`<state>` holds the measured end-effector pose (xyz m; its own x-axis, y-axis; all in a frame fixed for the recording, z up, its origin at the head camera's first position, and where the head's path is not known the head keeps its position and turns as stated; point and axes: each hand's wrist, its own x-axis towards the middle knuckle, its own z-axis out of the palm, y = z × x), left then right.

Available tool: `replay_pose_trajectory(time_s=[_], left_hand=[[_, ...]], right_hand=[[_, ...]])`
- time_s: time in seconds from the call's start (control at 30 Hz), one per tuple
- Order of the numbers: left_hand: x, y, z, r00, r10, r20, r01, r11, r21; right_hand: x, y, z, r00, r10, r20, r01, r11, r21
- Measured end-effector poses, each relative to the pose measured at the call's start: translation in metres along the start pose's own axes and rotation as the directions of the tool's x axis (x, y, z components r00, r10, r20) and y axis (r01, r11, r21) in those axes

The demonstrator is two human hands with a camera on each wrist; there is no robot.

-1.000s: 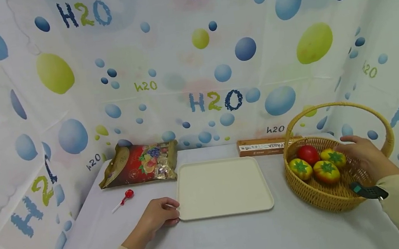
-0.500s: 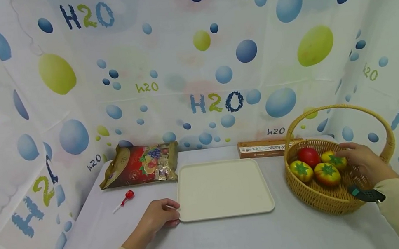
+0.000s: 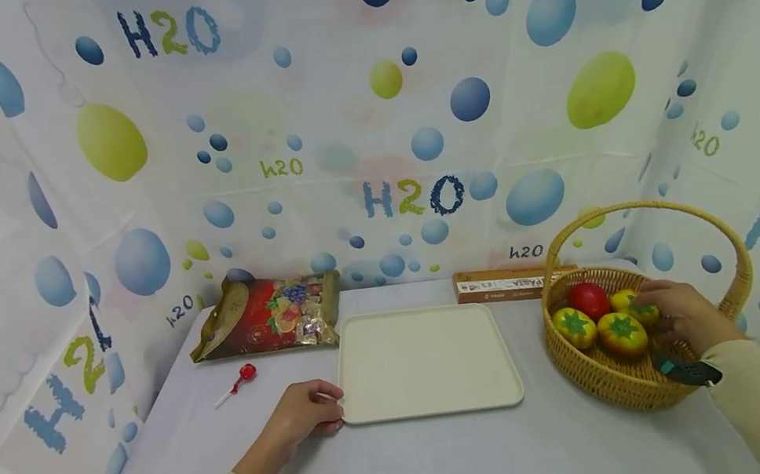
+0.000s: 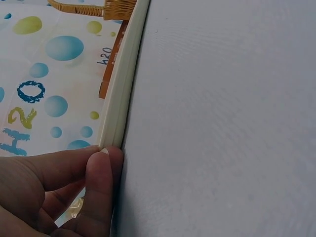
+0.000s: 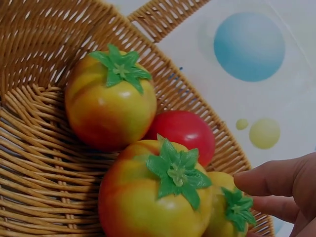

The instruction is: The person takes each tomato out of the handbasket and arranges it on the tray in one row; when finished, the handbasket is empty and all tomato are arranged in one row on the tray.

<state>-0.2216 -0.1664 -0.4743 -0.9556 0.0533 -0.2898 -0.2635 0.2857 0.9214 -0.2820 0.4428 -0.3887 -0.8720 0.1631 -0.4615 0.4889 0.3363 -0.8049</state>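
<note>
My left hand (image 3: 300, 414) pinches the lower left edge of a cream tray (image 3: 427, 362) lying on the table. In the left wrist view, thumb and fingers meet at the end of the tray's rim (image 4: 118, 94). Over the right side of a wicker basket (image 3: 582, 378), my right hand (image 3: 684, 314) reaches in at a yellow-green tomato (image 3: 623, 300) with a green leaf top. One fingertip touches this tomato (image 5: 217, 217) in the right wrist view; its far side is hidden. Two similar tomatoes and a red round fruit (image 3: 587, 300) lie beside it.
A red and gold candy bag (image 3: 275, 313) lies at the back left, with a red lollipop (image 3: 246, 373) in front of it. A brown pasta box (image 3: 500, 284) is behind the tray, partly behind the basket. The basket's tall handle (image 3: 639, 205) arches over its opening.
My right hand has moved left and slightly down, from the basket's right side to the rear tomato. My left hand stays on the tray, which has not moved.
</note>
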Motion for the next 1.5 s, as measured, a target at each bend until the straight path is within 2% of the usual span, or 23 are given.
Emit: replay_pose_trajectory(time_s=[0.1,0.33,0.47,0.6,0.83,1.0,1.17,1.5], left_hand=[[0.000,0.000,0.000,1.000,-0.007,-0.003,0.007,1.000,-0.002],[0.001,-0.001,0.001,1.000,-0.008,-0.006,0.008,1.000,0.003],[0.000,0.000,0.001,1.000,-0.006,-0.008,0.006,1.000,0.003],[0.000,0.001,0.001,1.000,-0.001,-0.010,0.001,1.000,0.001],[0.000,0.000,0.001,1.000,-0.015,-0.020,0.015,1.000,0.004],[0.000,0.001,0.001,1.000,-0.012,-0.020,0.012,1.000,0.000],[-0.001,0.001,0.001,1.000,-0.005,-0.017,0.005,1.000,0.005],[0.002,-0.001,0.001,1.000,-0.018,-0.025,0.018,1.000,0.003]], right_hand=[[0.003,0.001,0.004,1.000,-0.004,-0.023,0.003,1.000,-0.009],[0.006,0.001,0.007,1.000,0.008,-0.013,-0.008,1.000,-0.025],[0.006,0.001,0.008,0.999,0.011,-0.033,-0.013,0.999,-0.041],[0.008,0.002,0.010,0.999,-0.006,-0.051,0.003,0.998,-0.056],[0.010,0.005,0.011,0.997,-0.008,-0.074,0.006,1.000,-0.021],[0.007,0.007,0.008,0.999,-0.031,-0.023,0.031,0.999,-0.037],[0.005,0.008,0.005,1.000,-0.030,-0.006,0.030,0.999,-0.043],[-0.006,0.001,0.001,0.996,-0.056,-0.073,0.054,0.998,-0.028]])
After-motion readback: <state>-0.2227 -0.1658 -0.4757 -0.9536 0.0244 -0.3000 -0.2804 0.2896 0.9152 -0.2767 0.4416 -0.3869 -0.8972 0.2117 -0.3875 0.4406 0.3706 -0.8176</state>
